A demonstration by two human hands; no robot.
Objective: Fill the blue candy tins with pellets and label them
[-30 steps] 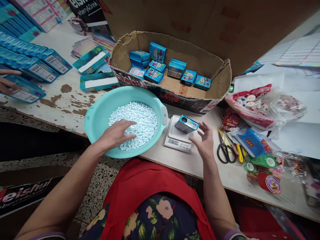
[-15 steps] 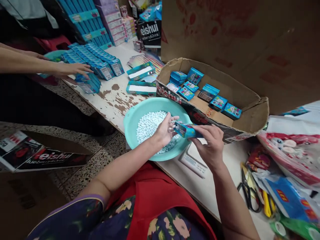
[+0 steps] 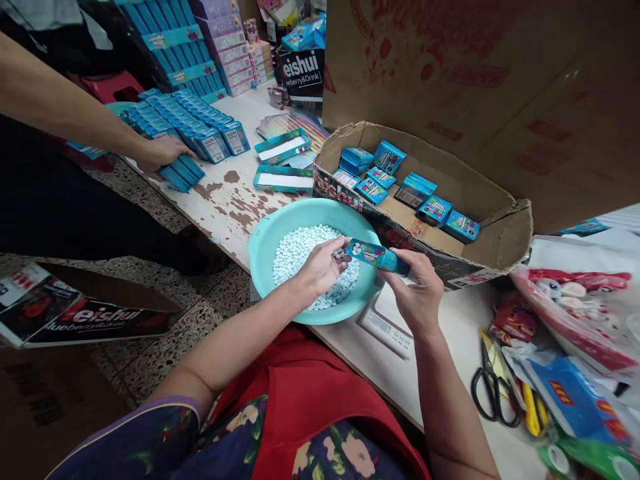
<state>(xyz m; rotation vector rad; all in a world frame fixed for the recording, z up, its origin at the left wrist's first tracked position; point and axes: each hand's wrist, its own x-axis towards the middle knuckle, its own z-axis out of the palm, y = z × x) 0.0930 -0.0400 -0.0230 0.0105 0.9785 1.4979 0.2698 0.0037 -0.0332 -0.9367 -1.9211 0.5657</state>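
My right hand (image 3: 417, 283) grips a small blue candy box (image 3: 375, 255) by one end, tilted over a turquoise basin (image 3: 257, 267). White candies show at the box's open left end. Beside that end is my left hand (image 3: 323, 267), palm up and fingers curled around a few small candies. Many pale blue-white candies (image 3: 303, 247) lie in the basin below. A white digital scale (image 3: 387, 330) stands on the table under my right wrist.
A cut-down carton (image 3: 480, 257) behind the basin holds several blue boxes. Scissors (image 3: 493, 387) and a yellow cutter (image 3: 534, 410) lie at right. At left, a co-worker's hand (image 3: 163, 153) grasps blue boxes beside stacked rows (image 3: 193, 123). Flat display trays (image 3: 283, 179) lie between.
The box in my right hand has turned, showing its printed side and candies at its open end. My left fingers have curled in. The co-worker's hand has closed on a group of boxes.
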